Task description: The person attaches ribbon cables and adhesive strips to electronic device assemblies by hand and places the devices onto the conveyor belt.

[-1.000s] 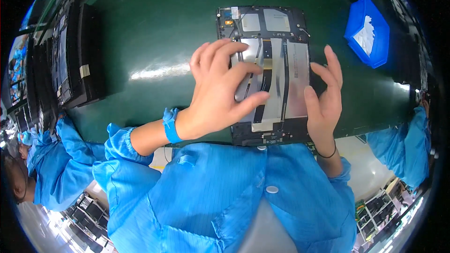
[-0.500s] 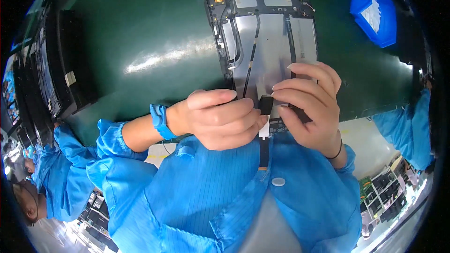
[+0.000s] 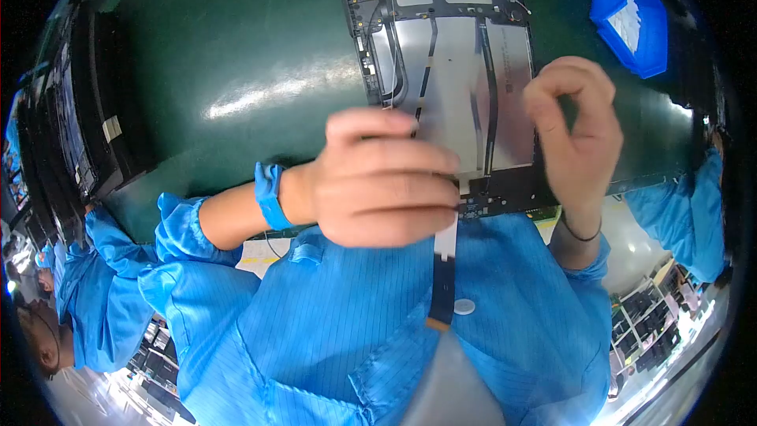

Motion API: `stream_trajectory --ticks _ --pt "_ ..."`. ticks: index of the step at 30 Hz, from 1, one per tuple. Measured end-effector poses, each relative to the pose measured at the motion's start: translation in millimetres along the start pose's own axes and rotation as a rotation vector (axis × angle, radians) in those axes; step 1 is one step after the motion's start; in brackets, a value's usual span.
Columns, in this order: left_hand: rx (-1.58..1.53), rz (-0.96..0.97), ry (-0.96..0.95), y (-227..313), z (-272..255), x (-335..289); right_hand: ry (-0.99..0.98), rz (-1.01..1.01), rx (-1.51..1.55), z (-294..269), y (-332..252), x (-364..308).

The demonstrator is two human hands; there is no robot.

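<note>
My left hand (image 3: 386, 181) is closed, its fingertips on the upper end of a flat flex cable (image 3: 444, 280). White near the fingers, then black with an orange-brown tip, the cable hangs down in front of my jacket. Behind it on the bench lies an opened tablet (image 3: 449, 79) with silver panels, a black frame, thin dark cables and a circuit strip along the near edge. To the right of the tablet my right hand (image 3: 579, 130) is raised and slightly blurred, thumb and index finger pinched together. Whatever may be between them is too small to see.
A blue bin (image 3: 631, 20) with white pieces in it stands at the far right of the green bench (image 3: 252, 55). Dark flat panels (image 3: 98, 110) stand at the left. People in blue work clothes (image 3: 118, 300) are at the left and right edges.
My right hand has left the cable and moved up and right, its fingers now in a pinch. My left hand still holds the cable, whose tip hangs lower.
</note>
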State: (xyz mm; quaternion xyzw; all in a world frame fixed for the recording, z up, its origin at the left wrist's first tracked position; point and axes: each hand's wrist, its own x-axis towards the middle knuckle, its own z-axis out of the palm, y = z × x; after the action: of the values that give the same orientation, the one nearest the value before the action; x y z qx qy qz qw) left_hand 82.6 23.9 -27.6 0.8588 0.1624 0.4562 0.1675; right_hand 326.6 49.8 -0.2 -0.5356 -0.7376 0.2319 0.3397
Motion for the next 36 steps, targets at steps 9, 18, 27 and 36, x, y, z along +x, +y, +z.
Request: stream_trajectory --ticks 9,18,27,36 --pt "0.117 0.357 -0.026 -2 3 -2 -0.371 -0.286 -0.017 9 -21 -8" --pt "0.096 -0.406 -0.106 -13 -3 22 0.457 -0.257 -0.127 -30 36 19" --pt "0.227 -0.586 -0.033 -28 17 15 0.523 -0.225 -0.860 -96 128 68" --pt "0.199 -0.580 -0.051 -32 21 14 0.442 -0.369 -0.981 -87 130 63"
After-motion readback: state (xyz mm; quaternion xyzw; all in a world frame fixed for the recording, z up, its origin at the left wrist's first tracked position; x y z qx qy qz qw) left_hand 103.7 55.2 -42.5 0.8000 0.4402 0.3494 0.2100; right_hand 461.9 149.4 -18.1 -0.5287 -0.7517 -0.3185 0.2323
